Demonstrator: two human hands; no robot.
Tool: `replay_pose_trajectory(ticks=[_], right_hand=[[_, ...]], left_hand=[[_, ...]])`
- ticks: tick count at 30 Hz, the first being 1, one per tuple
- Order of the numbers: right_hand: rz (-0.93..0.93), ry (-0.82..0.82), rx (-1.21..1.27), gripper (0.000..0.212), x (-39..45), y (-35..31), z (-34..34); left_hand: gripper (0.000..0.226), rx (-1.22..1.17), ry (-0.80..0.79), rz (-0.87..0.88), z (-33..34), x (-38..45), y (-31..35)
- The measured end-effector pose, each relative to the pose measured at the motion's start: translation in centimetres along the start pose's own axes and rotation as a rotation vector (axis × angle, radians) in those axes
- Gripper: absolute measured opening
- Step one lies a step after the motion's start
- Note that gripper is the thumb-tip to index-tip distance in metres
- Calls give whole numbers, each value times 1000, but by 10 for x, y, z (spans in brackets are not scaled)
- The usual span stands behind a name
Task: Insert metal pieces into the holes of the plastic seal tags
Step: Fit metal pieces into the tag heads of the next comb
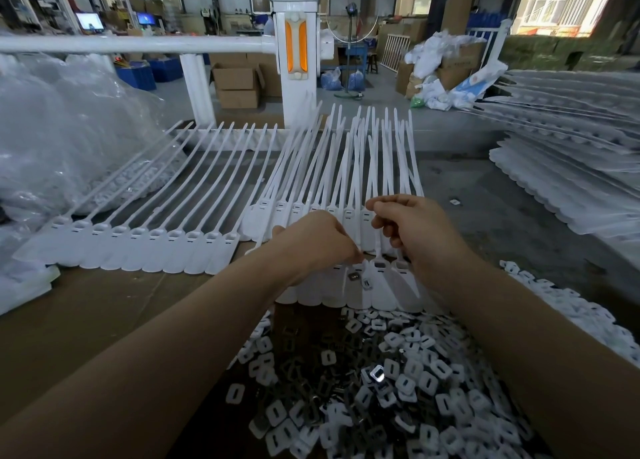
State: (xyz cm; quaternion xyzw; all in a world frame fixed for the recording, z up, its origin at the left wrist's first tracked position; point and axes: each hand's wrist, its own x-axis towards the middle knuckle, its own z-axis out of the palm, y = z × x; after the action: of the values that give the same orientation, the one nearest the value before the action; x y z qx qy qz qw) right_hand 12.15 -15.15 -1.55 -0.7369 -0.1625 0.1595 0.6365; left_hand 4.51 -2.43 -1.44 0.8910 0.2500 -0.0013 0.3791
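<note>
Left hand: the left hand (320,239) is down on the near strip of seal tags (377,285), fingers curled, fingertips pinching at a tag head; what sits in the pinch is too small to tell.
Right hand: the right hand (412,228) hovers just above the same strip, fingers curled narrow; whether it holds a piece, cannot tell.
Metal pieces: 2 metal pieces (360,280) lie loose on the tag heads, just beside the left fingertips.
Supply: the heap of inserts (381,372) lies near, between the forearms.
Handling: likely light, thin, stiff and slick, so easy to fumble; pinch by the edges.
Tags: flexible plastic, long tails springy; steady the flat head, not the tail.
Waiting: another strip (138,247) lies to the left.
</note>
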Motion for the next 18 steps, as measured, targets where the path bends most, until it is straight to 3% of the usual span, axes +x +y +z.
replay_pose_trajectory(ticks=[10,18], right_hand=[[-7,0,-19,17,-4,-3,2],[-11,-1,-62,17,-6,-3,4]], left_hand=[[38,91,65,-69,-4,-2,1],[40,235,86,-33,-3,-4,-6]])
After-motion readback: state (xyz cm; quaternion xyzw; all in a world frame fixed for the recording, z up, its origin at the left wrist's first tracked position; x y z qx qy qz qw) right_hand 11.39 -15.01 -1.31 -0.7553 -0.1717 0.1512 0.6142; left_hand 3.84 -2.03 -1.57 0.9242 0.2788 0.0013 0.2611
